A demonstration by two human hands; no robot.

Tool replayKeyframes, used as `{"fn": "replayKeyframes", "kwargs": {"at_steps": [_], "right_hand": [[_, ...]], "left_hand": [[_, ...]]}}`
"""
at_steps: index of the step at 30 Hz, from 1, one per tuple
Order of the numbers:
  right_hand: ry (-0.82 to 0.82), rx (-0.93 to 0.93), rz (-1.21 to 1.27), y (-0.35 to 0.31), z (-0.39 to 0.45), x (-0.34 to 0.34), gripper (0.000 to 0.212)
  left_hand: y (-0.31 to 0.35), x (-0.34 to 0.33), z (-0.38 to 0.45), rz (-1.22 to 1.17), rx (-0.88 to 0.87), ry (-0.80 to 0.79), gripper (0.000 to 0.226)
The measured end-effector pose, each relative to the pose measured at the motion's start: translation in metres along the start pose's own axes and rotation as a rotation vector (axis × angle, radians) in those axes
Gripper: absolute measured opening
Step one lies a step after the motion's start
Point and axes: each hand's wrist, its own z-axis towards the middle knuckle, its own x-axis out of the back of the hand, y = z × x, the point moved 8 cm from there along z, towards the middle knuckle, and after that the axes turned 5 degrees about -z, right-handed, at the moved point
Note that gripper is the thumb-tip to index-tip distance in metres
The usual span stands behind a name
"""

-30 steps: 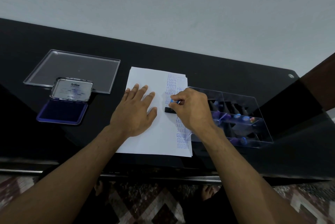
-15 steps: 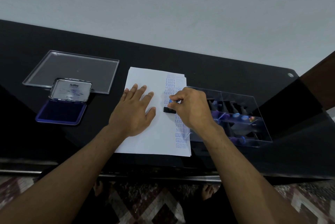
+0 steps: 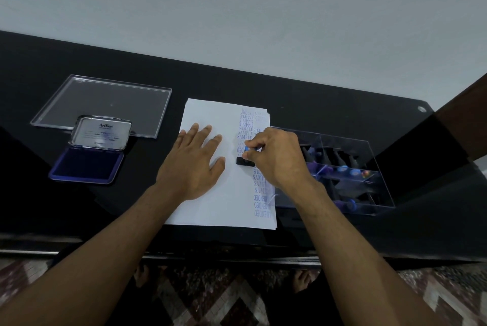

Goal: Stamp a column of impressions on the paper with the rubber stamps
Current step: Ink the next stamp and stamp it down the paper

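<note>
Barely anything moved since a second ago: right hand (image 3: 276,159) drifted slightly toward 9 o'clock with the stamp (image 3: 245,161), left hand (image 3: 196,160) stayed put.

Right hand pinches the stamp's blue handle, black base down on the paper (image 3: 210,209), mid-column among the blue impressions (image 3: 246,131). Left hand lies flat, fingers spread, pressing the sheet at 9 o'clock of the stamp.

Risks, as I read it:
- Column already crowded, rows overlap. Base lands on old print, new mark unreadable.
- Rocking or sliding on lift-off will smear wet ink.
- Right wrist sits over the lower rows and may drag across them.
- Paper edge touches the clear stamp box (image 3: 342,175) at 3 o'clock; a bump there shifts the sheet.
- Ink pad (image 3: 87,164) lies open, well off at 9 o'clock, so each re-ink means a long reach.

Worktop (image 3: 316,104) is glossy black and probably slick; left hand is the only thing holding the paper. Clear lid (image 3: 105,104) lies at 10 o'clock. Plain pale wall behind, patterned tile floor below, dim light.
</note>
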Motion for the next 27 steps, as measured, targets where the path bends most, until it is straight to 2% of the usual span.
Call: {"fn": "replayKeyframes", "kwargs": {"at_steps": [27], "right_hand": [[-0.006,-0.030,0.020,-0.0015,-0.0002,0.0018,0.022]], "left_hand": [[-0.0024,-0.0030,0.0004,0.010,-0.001,0.007,0.074]]}}
